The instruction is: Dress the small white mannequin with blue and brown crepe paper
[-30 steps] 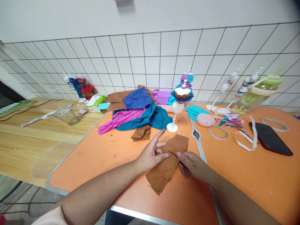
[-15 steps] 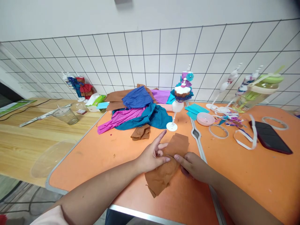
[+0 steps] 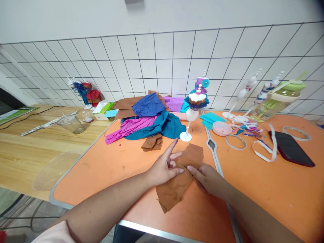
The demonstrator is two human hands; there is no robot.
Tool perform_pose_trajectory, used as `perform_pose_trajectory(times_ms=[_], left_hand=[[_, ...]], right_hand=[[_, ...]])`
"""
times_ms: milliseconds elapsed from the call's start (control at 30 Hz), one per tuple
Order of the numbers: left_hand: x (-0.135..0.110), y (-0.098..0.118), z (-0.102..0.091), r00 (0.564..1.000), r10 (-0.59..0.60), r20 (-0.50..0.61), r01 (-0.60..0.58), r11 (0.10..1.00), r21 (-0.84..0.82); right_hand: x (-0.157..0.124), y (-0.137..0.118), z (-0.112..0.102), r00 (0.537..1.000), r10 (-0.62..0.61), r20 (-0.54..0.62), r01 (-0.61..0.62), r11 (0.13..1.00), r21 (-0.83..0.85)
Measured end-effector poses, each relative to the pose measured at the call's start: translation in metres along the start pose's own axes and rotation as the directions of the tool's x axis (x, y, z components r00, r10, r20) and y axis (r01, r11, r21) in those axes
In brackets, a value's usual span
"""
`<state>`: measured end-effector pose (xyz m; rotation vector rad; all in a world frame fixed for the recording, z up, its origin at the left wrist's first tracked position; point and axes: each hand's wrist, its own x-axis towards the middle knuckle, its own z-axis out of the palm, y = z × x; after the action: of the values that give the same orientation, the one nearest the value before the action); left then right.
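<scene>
Brown crepe paper [image 3: 174,190] lies in layers over the orange table in front of me, its upper part [image 3: 192,154] reaching beyond my hands. My left hand [image 3: 165,168] grips its left edge, thumb on top, index finger pointing up and away. From the right, my right hand [image 3: 209,179] is closed around what look like small scissors. Only a thin dark blade [image 3: 183,165] and a bit of dark handle below the palm show. That blade lies across the middle of the paper, close to my left thumb. A smaller folded brown piece [image 3: 152,143] rests farther back.
Behind are heaped coloured crepe paper [image 3: 148,106] and a decorated white stand [image 3: 186,136]. To the right are blue paper [image 3: 211,118], a pink bowl [image 3: 222,128], tape rings [image 3: 236,141], a phone [image 3: 291,148] and a bottle [image 3: 278,101]. A plastic cup [image 3: 72,125] is left.
The thin dark blade now shows beyond my right thumb, over the paper. Both hands and the brown paper have hardly shifted.
</scene>
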<state>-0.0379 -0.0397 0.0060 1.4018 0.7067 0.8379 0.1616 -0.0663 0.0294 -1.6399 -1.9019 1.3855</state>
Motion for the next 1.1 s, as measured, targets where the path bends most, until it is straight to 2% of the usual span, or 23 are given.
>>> perform_pose_trajectory(times_ms=[233,433,567,700,767,900,1000,1100], left_hand=[[-0.001,0.002,0.000,0.999,0.031,0.010,-0.032,0.998,0.047],[-0.003,-0.001,0.000,0.999,0.049,0.008,-0.049,0.982,0.184],[-0.004,-0.004,0.002,0.999,0.028,0.020,-0.031,0.977,0.212],[-0.004,-0.005,0.002,1.000,0.004,0.025,-0.009,0.979,0.204],[-0.003,-0.004,0.002,0.999,0.008,0.042,-0.016,0.984,0.179],[-0.004,-0.003,0.003,0.998,0.012,0.066,-0.023,0.987,0.161],[-0.004,-0.003,0.002,0.999,0.000,0.050,-0.009,0.982,0.187],[-0.001,-0.004,-0.002,0.999,-0.007,-0.050,0.019,0.969,0.245]], right_hand=[[0.001,0.008,0.001,1.000,-0.006,-0.001,0.006,1.000,0.004],[0.003,0.011,0.002,0.999,-0.032,0.010,0.032,1.000,0.001],[0.005,0.014,0.005,0.997,-0.076,0.019,0.076,0.997,0.012],[0.007,0.015,0.007,0.999,-0.049,0.015,0.049,0.999,0.010],[0.007,0.014,0.007,0.999,-0.054,-0.002,0.054,0.999,0.000],[0.008,0.015,0.006,0.985,-0.147,-0.090,0.143,0.989,-0.041],[0.009,0.016,0.004,0.983,-0.137,-0.126,0.125,0.987,-0.097],[0.008,0.019,-0.007,0.986,-0.122,-0.113,0.110,0.988,-0.107]])
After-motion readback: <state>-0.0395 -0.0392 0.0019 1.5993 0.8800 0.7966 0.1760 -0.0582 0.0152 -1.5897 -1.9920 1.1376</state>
